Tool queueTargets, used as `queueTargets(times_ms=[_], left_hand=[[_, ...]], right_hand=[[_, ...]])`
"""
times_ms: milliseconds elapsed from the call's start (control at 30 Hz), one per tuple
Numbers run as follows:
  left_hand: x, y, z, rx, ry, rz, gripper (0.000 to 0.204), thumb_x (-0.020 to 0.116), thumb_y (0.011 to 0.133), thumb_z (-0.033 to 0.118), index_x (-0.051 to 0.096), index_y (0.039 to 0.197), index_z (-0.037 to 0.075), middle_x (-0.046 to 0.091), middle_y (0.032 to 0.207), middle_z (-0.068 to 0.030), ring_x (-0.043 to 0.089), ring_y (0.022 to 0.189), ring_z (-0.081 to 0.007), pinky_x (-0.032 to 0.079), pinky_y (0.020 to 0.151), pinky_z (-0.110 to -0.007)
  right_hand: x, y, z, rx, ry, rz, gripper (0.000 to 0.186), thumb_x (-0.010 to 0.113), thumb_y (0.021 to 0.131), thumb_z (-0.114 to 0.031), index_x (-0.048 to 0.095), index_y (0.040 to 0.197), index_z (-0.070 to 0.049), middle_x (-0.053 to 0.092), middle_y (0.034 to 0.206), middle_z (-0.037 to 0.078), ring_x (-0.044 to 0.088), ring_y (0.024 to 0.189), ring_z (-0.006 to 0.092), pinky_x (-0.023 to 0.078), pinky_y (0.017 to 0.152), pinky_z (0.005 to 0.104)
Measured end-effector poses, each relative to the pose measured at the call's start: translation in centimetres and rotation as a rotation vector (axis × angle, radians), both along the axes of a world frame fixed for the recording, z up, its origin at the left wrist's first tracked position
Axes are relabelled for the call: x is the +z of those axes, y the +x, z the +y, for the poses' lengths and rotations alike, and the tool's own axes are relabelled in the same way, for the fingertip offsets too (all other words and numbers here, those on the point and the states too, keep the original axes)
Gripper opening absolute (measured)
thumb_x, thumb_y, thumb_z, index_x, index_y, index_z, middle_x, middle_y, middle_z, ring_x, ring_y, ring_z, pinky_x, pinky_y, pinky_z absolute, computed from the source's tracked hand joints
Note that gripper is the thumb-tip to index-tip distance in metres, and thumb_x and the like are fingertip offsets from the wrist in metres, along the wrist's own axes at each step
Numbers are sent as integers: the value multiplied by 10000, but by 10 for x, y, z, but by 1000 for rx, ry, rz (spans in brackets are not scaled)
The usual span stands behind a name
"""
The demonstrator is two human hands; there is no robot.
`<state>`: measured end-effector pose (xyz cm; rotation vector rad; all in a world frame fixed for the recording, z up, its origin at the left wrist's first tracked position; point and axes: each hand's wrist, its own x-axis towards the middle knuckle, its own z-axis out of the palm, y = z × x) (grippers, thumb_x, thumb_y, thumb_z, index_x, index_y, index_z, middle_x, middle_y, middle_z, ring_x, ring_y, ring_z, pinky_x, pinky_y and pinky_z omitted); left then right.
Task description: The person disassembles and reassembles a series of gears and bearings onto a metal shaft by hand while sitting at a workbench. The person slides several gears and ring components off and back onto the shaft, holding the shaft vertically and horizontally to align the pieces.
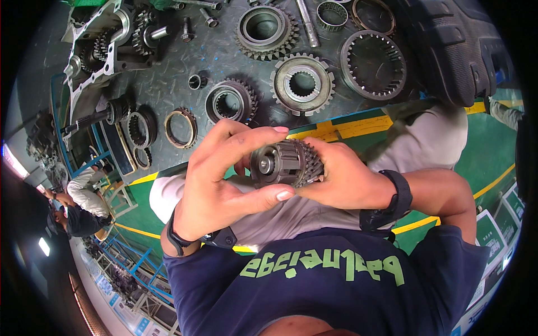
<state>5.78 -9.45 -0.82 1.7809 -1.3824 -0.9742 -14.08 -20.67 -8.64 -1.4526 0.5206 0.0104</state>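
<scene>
A steel transmission gear with a splined hub (284,163) is held above my lap, just off the table's near edge. My right hand (348,175) wraps round its helical-toothed end. From the other side, my left hand (221,176) curves round the hub end, thumb below and index finger above. A shaft end shows in the middle of the hub. The fingers behind the gear are mostly hidden. Closest to my left hand on the table are a gear with an inner bore (228,102) and a brass-coloured synchronizer ring (180,128).
The dark metal table (162,84) carries a toothed hub (302,84), a large sleeve ring (373,65), a big gear (265,32), bolts and a shaft (307,23). An open gearbox housing (98,56) stands far left. A black moulded case (448,47) is at right. Another person (84,204) sits at far left.
</scene>
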Motion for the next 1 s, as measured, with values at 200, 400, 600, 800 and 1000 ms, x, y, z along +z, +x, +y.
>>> queueTargets(times_ms=[200, 400, 600, 800, 1000], left_hand=[[1, -7, -2, -12, 47, -56, 656, 947, 702, 319, 724, 1273, 83, 618, 985, -69, 590, 807, -169, 501, 683, -292], [-3, -8, -3, -30, 42, -96, 711, 946, 678, 385, 717, 1278, 80, 611, 999, -60, 556, 798, -156, 463, 672, -290], [-11, -8, -2, -80, -29, -117, 778, 944, 656, 455, 707, 1298, 86, 620, 1045, -62, 558, 822, -154, 464, 679, -285], [-9, -8, -1, -103, -58, -127, 735, 937, 692, 305, 662, 1324, 49, 650, 1191, -132, 655, 1051, -286, 538, 913, -380], [-7, -4, -1, -83, -51, -88, 643, 929, 699, 175, 654, 1257, 13, 683, 1202, -155, 683, 1099, -318, 560, 959, -405]], right_hand=[[-1, -1, 0, 24, 0, 34, 481, 804, 772, -282, 631, 1125, -7, 729, 925, 203, 703, 898, 415, 544, 773, 486], [-8, -1, 1, 31, -27, 40, 506, 813, 764, -311, 631, 1113, 7, 733, 931, 206, 704, 899, 419, 544, 783, 492], [-7, -2, 0, 38, -28, 65, 520, 816, 772, -325, 627, 1124, 8, 736, 936, 205, 707, 911, 415, 549, 788, 487], [-3, -1, 3, -19, 6, -8, 660, 838, 772, -282, 532, 1291, -14, 737, 1017, 189, 729, 944, 376, 568, 810, 453], [-3, 2, -2, 34, -11, -87, 748, 857, 806, -327, 477, 1379, -30, 730, 1103, 178, 731, 1008, 355, 571, 853, 430]])
